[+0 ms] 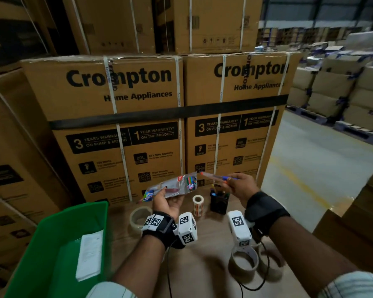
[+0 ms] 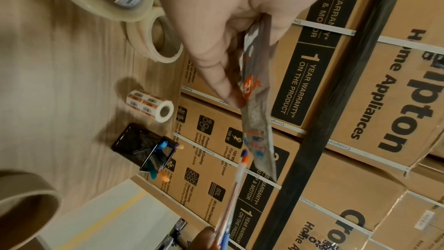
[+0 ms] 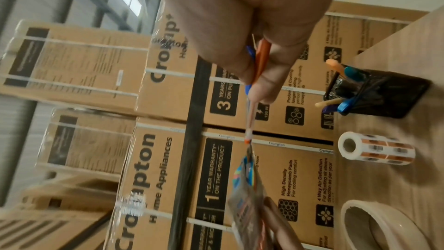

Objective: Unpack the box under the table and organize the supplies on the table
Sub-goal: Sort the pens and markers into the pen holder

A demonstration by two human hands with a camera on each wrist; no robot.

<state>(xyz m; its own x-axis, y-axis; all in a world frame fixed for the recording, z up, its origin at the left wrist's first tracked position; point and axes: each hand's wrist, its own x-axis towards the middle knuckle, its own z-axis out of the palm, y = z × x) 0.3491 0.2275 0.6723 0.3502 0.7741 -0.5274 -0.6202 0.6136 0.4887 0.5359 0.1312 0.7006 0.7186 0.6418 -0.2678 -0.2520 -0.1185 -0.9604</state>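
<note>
Head view: left hand (image 1: 167,203) grips a clear pen packet (image 1: 172,186) above the table (image 1: 202,265); right hand (image 1: 239,184) pinches pens (image 1: 219,177) — probably two — just right of it. Left wrist: packet nearly empty. Right wrist: mesh pen holder (image 3: 377,94) at the far edge — the pens should drop in there next.

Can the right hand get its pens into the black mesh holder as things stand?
Probably yes. The right hand holds the pens just above the black mesh holder, whose top is open; pens already inside leave some room.
</note>
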